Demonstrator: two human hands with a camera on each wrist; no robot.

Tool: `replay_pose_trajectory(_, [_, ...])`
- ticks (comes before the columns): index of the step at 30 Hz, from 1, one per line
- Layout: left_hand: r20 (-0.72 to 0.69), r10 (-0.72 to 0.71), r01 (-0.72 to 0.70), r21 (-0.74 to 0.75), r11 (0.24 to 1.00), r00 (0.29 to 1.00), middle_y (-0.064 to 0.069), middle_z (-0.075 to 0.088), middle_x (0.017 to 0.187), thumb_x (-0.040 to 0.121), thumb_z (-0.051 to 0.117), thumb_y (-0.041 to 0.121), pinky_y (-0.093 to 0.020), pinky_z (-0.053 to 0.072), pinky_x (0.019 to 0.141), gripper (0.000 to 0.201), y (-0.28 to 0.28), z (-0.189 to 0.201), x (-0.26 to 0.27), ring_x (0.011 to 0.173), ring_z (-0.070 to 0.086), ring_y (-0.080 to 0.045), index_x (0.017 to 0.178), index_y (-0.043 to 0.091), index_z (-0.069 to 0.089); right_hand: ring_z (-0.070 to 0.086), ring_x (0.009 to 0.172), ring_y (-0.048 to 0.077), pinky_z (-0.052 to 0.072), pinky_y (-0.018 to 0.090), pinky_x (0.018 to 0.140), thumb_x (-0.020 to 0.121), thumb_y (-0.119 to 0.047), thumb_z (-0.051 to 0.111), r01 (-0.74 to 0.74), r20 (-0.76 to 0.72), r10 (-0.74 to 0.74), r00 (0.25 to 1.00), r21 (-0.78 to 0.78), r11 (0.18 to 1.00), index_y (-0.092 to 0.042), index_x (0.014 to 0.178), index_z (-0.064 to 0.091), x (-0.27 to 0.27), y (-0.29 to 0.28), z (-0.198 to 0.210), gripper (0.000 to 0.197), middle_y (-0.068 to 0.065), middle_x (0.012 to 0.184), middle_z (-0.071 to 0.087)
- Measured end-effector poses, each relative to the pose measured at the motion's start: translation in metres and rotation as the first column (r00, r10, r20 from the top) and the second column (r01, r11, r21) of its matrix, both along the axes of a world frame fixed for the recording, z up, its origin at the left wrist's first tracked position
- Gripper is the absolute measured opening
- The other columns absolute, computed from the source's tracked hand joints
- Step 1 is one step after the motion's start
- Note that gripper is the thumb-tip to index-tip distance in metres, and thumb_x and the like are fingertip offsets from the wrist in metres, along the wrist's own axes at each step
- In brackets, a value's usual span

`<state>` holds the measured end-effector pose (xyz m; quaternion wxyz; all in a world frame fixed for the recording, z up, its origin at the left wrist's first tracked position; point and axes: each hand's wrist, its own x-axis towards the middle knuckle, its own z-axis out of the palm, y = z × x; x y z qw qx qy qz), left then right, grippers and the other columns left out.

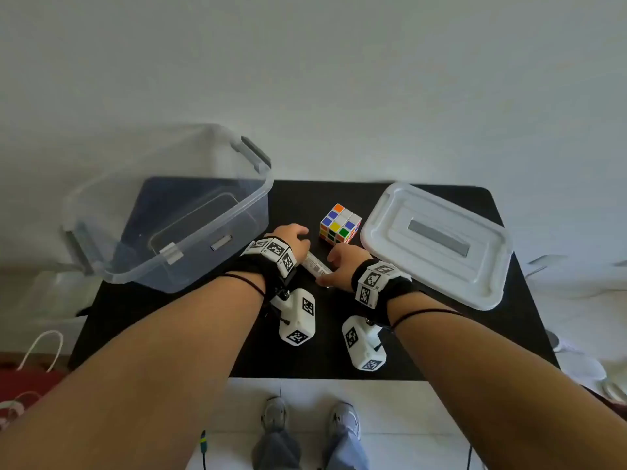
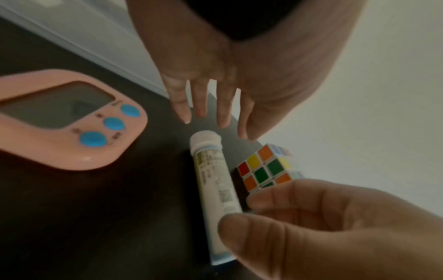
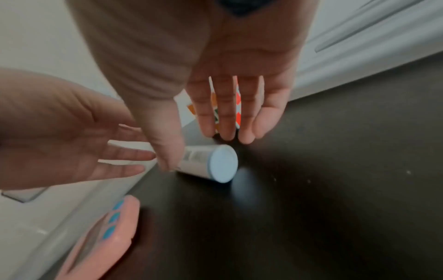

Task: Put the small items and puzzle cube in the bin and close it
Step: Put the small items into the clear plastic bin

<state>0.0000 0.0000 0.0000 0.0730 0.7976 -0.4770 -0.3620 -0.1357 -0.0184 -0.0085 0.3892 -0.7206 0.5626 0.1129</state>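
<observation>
- The tube (image 2: 215, 180) lies on its side on the black table (image 1: 458, 334), between my two hands: white body, white cap at one end, pale blue flat base at the other, with a printed label and a small code square
- Head view shows only a short stretch of the tube; the wrists cover both of its ends
- The puzzle cube (image 1: 340, 223) stands on the table just past the tube, scrambled, with orange, blue, white, yellow and green stickers on top; from the right wrist it is mostly hidden behind my fingers
- A pink timer (image 2: 67, 121) with a grey screen and three blue buttons lies flat beside the bin wall; both wrist views cut it off at the frame edge, and in the head view my left arm hides it
- My left hand (image 1: 291, 237) is slack over the cap end, fingers straight and spread, gripping nothing
- My right hand (image 1: 342, 266) has its thumb against the tube near the base and its fingers fairly straight on the far side; I cannot tell whether they actually pinch it
- The clear bin (image 1: 258, 212) sits open at far left, its back corner overhanging the table edge
- Its white lid (image 1: 380, 228) lies flat at right
- Label text is too blurred to read
</observation>
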Motion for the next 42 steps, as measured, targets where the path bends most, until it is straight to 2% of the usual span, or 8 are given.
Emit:
replay_pose_trajectory(3, [-0.024,-0.024,0.027,0.135,0.990,0.999,-0.007,0.038,0.153,0.096,0.043,0.025,-0.035,0.032,0.114,0.052,0.001,-0.010,0.000,0.139,0.040,-0.023,0.147,0.020,0.033,0.056,0.096,0.016,0.046,0.026,0.077,0.077,-0.032,0.073,-0.004,-0.037,0.005,0.999,0.030,1.000,-0.016,0.126,0.051,0.003,0.000,-0.008,0.056,0.004,0.121,0.059])
replay_pose_trajectory(9, [-0.030,0.008,-0.005,0.108,0.994,1.000,-0.008,0.040,0.151,0.096,0.041,0.024,-0.035,0.032,0.114,0.049,0.003,0.003,-0.001,0.138,0.041,-0.024,0.145,0.016,0.037,0.058,0.098,0.019,0.047,0.026,0.078,0.081,-0.023,0.068,-0.012,-0.029,0.011,1.000,-0.035,0.999,-0.014,0.120,0.055,0.011,0.004,0.000,0.042,0.006,0.119,0.060])
replay_pose_trajectory(19, [0.081,-0.138,0.149,-0.150,0.977,0.987,-0.010,0.042,0.150,0.097,0.037,0.022,-0.033,0.031,0.115,0.046,-0.004,0.134,0.020,0.138,0.040,-0.026,0.141,0.010,0.044,0.056,0.085,0.021,0.049,0.031,0.073,0.075,-0.020,0.072,-0.169,-0.101,0.146,0.984,-0.279,0.945,-0.011,0.114,0.056,0.039,-0.016,0.134,0.044,0.009,0.103,0.062])
replay_pose_trajectory(24, [0.081,-0.016,0.039,-0.286,0.957,0.997,-0.005,0.043,0.150,0.097,0.038,0.021,-0.032,0.031,0.113,0.045,0.004,0.174,0.064,0.136,0.043,-0.021,0.142,0.016,0.042,0.063,0.103,0.028,0.052,0.034,0.084,0.075,-0.018,0.072,-0.189,-0.032,0.192,0.981,-0.387,0.902,-0.011,0.119,0.057,0.079,-0.020,0.173,0.047,0.011,0.115,0.065])
replay_pose_trajectory(30, [0.270,0.001,0.031,-0.115,0.993,0.963,-0.008,0.047,0.147,0.096,0.040,0.021,-0.034,0.034,0.114,0.043,0.038,0.147,0.141,0.133,0.046,-0.025,0.137,0.012,0.049,0.062,0.108,0.026,0.048,0.029,0.086,0.083,-0.011,0.062,-0.298,-0.016,0.322,0.947,-0.421,0.856,-0.016,0.122,0.061,0.149,-0.008,0.157,0.040,0.008,0.123,0.064])
replay_pose_trajectory(33, [0.379,-0.152,0.126,0.094,0.988,0.913,-0.011,0.056,0.136,0.095,0.046,0.021,-0.032,0.045,0.105,0.042,0.057,0.127,0.163,0.123,0.055,-0.027,0.134,0.006,0.051,0.055,0.123,0.024,0.038,0.033,0.109,0.087,-0.010,0.057,-0.395,-0.064,0.404,0.913,-0.394,0.830,-0.017,0.123,0.061,0.172,0.000,0.139,0.038,0.009,0.131,0.060])
replay_pose_trajectory(38, [0.308,-0.162,0.094,0.225,0.970,0.937,-0.014,0.067,0.119,0.092,0.052,0.023,-0.033,0.048,0.095,0.032,0.071,0.088,0.184,0.109,0.064,-0.030,0.116,0.003,0.061,0.061,0.114,0.026,0.049,0.033,0.095,0.089,-0.007,0.052,-0.564,-0.169,0.538,0.826,-0.281,0.777,-0.017,0.127,0.059,0.202,0.011,0.109,0.040,0.007,0.129,0.061])
replay_pose_trajectory(42, [0.231,0.026,-0.083,0.242,0.967,0.973,-0.011,0.070,0.107,0.087,0.058,0.025,-0.037,0.052,0.093,0.026,0.071,0.072,0.182,0.102,0.067,-0.031,0.104,0.007,0.065,0.059,0.116,0.025,0.049,0.034,0.098,0.090,-0.006,0.048,-0.631,-0.228,0.589,0.775,-0.239,0.738,-0.021,0.126,0.061,0.210,0.009,0.095,0.041,0.005,0.133,0.059])
